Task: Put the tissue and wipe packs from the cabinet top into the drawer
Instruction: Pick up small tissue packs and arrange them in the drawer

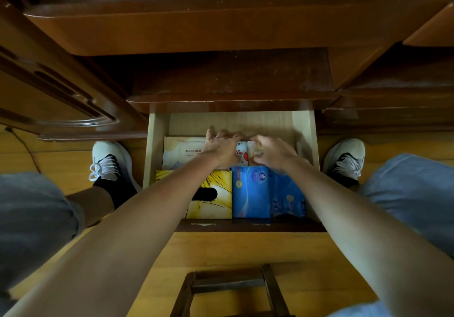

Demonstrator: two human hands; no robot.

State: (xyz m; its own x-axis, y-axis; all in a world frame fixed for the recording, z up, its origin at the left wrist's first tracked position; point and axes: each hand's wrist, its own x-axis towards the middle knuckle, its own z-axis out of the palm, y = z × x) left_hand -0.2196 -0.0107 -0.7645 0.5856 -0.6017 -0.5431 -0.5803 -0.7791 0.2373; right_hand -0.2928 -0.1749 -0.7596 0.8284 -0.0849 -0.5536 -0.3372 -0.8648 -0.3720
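Observation:
The pale wooden drawer is pulled out below the dark cabinet top. Inside it lie a white wipe pack at the back left, a yellow tissue box at the front left, and a blue tissue pack beside a crumpled blue pack at the front right. My left hand rests on a small white pack with red hearts. My right hand grips a small pale pack right next to it. Both hands hide most of these two packs.
My two feet in white shoes stand on the yellow wooden floor either side of the drawer. A carved cabinet door hangs at the left. A dark wooden stool frame stands below the drawer front.

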